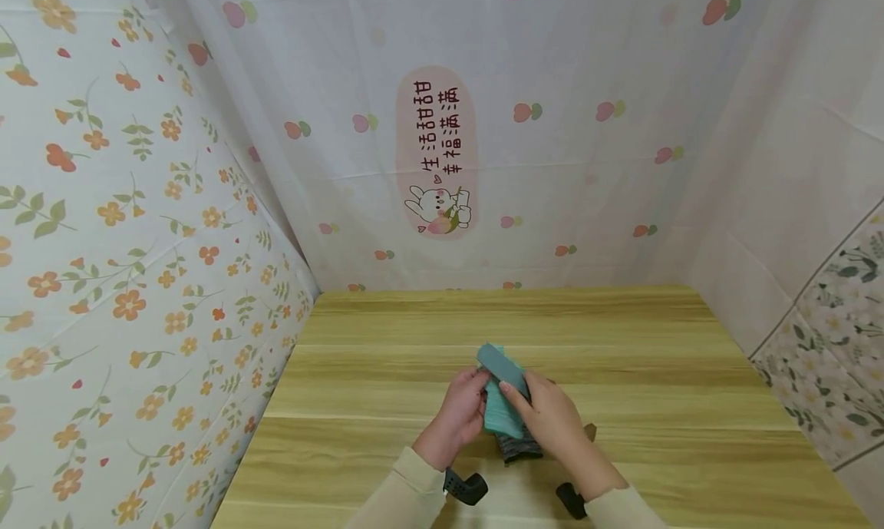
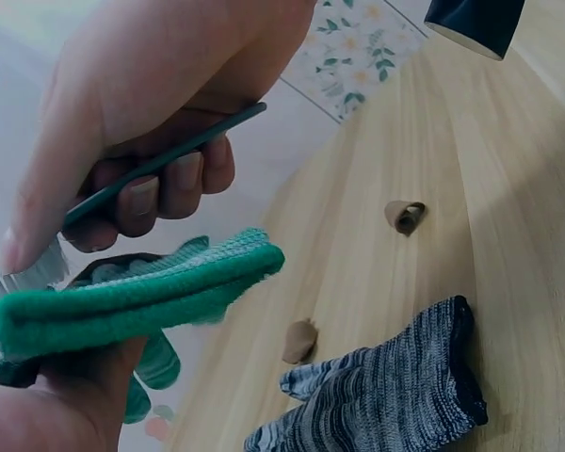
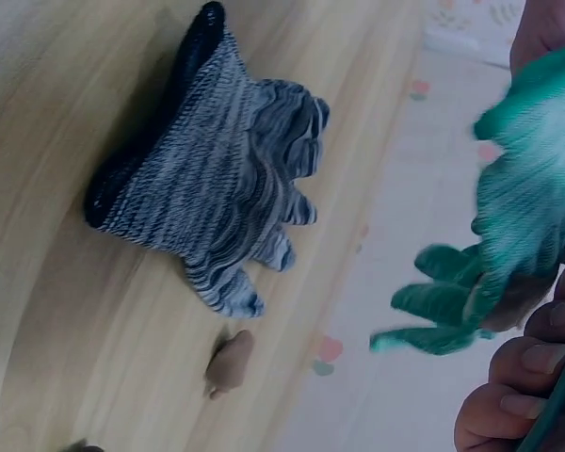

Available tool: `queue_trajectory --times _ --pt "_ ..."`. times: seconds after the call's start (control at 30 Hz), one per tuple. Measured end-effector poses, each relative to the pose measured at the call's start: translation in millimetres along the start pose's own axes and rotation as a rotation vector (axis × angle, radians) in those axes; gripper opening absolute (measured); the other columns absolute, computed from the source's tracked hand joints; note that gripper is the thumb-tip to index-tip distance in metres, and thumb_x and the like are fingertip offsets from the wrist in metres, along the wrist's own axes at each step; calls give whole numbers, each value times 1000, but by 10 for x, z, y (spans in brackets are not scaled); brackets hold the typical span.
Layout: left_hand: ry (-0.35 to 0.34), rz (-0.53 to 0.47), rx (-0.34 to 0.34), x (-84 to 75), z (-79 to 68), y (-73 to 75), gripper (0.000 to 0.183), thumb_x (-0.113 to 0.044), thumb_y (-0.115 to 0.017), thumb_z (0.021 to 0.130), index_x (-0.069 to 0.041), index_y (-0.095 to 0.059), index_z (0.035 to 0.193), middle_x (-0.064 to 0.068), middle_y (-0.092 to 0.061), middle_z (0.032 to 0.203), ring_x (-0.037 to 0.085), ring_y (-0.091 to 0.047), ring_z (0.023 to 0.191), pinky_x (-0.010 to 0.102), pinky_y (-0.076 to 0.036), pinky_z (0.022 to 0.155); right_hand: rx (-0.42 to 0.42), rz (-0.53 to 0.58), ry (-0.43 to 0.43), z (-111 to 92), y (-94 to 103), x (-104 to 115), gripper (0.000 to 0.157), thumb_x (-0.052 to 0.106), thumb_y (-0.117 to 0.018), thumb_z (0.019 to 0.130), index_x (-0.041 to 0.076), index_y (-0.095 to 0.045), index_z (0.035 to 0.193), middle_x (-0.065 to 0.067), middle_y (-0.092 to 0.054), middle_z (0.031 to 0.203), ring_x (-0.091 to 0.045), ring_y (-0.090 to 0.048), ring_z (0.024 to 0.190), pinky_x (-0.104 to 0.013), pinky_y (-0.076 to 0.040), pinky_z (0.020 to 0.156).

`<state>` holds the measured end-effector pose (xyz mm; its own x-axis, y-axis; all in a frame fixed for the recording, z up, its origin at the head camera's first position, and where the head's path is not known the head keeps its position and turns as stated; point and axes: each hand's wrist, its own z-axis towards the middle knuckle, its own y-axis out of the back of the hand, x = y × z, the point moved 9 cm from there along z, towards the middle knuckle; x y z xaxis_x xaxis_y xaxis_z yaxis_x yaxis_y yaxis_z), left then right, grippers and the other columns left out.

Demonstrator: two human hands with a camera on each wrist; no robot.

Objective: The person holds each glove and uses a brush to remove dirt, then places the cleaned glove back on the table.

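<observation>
My left hand (image 1: 461, 408) grips a green knitted glove (image 1: 502, 415) near its cuff. In the left wrist view the green cuff (image 2: 141, 306) is seen edge-on, with the glove's fingers hanging beyond it. My right hand (image 1: 552, 415) holds a brush (image 1: 503, 366) by its flat teal handle, thumb along the top. White bristles (image 2: 38, 268) sit right at the green glove's surface. A brown patch (image 3: 513, 299) shows on that glove beside the right fingers. Below the hands, a grey-black knitted glove (image 3: 198, 160) lies on the table.
Brown lumps (image 2: 301, 341) lie on the wooden table (image 1: 387, 329) near the grey glove; one (image 1: 590, 431) shows beside the right wrist. Printed curtains (image 1: 566, 153) hang behind and at both sides. Dark wrist-worn devices (image 1: 466, 487) sit at the cuffs.
</observation>
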<state>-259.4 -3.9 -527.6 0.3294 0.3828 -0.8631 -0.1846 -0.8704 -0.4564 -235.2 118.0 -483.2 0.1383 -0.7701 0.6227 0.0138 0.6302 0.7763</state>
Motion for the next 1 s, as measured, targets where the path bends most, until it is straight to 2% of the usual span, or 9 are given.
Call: queue_trajectory --times 0.1,0.2,0.43,0.57,0.83,1.0 --pt "3 -2 10 3 -5 -5 25 -19 -39 110 -3 -59 108 -3 -66 79 4 -67 70 23 -57 65 3 -3 -8 -14 -4 -37 46 58 -50 101 13 -61 101 1 -58 82 -13 -49 70 -30 -42 63" --pt "4 -9 11 -1 -17 0 27 -20 -38 111 -2 -58 111 -3 -65 80 4 -67 71 22 -56 66 -1 -14 -11 -26 -8 -75 45 57 -51 101 14 -61 101 1 -59 82 -13 -51 72 -31 -42 64" --pt "20 -23 -5 30 -30 27 35 -18 -36 111 7 -55 126 0 -68 90 4 -69 80 22 -57 71 -14 -45 -7 -68 2 -136 54 56 -53 101 8 -65 122 -9 -71 109 -23 -67 94 -46 -54 79" --pt "22 -28 -4 44 -27 31 36 -19 -35 112 8 -54 126 0 -66 90 4 -68 78 21 -57 69 -17 -59 -7 -82 15 -168 51 54 -54 101 9 -66 123 -9 -72 110 -25 -68 96 -48 -55 80" --pt "16 -18 -6 39 -28 41 33 -22 -37 112 5 -54 121 -1 -64 85 5 -66 75 21 -56 67 -9 -61 -11 -92 25 -196 53 55 -54 101 8 -65 124 -10 -72 109 -25 -68 95 -46 -55 78" --pt "26 -33 -37 36 -32 78 29 -23 -39 111 1 -55 115 -2 -63 83 5 -65 72 22 -56 65 2 -52 -16 -93 31 -217 50 55 -54 101 9 -66 117 -5 -70 95 -16 -63 81 -39 -51 70"
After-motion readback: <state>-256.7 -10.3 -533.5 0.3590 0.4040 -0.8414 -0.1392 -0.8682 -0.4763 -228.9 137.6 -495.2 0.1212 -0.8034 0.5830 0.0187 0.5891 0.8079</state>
